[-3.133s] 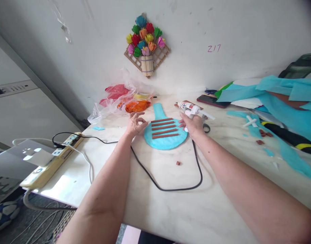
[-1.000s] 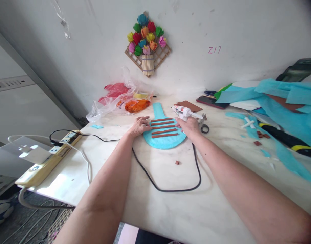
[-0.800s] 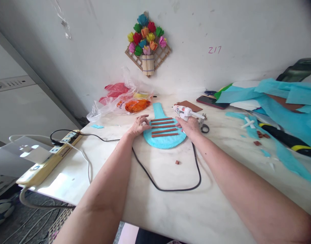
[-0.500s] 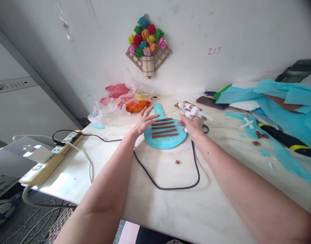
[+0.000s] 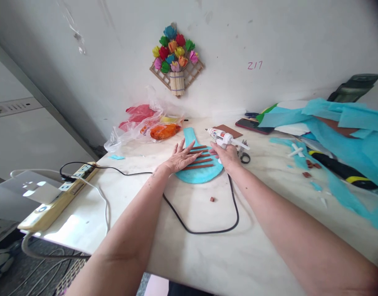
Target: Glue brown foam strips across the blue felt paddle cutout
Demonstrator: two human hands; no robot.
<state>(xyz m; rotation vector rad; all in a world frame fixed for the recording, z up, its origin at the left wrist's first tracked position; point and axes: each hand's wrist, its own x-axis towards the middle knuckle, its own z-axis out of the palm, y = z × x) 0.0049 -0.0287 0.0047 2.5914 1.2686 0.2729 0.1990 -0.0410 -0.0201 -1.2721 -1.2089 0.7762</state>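
Note:
A blue paddle-shaped felt piece (image 5: 204,174) lies on the white table (image 5: 207,246), with several brown strips (image 5: 204,161) laid across it. My left hand (image 5: 180,156) lies flat on the left part of the piece, fingers spread over the strips' left ends. My right hand (image 5: 227,154) rests at the piece's right edge, wrapped round a white glue gun (image 5: 221,136) whose black cord (image 5: 204,230) loops over the table toward me.
A power strip (image 5: 57,195) lies at the table's left edge. Plastic bags (image 5: 145,123) sit by the wall under a paper flower decoration (image 5: 175,57). A phone (image 5: 253,125), scissors (image 5: 244,155), blue paper sheets (image 5: 346,127) and brown scraps (image 5: 309,166) fill the right side.
My left hand, curled at the piece's left edge, lifted with fingers spread and has come down flat on the strips. The right hand with the glue gun barely shifted.

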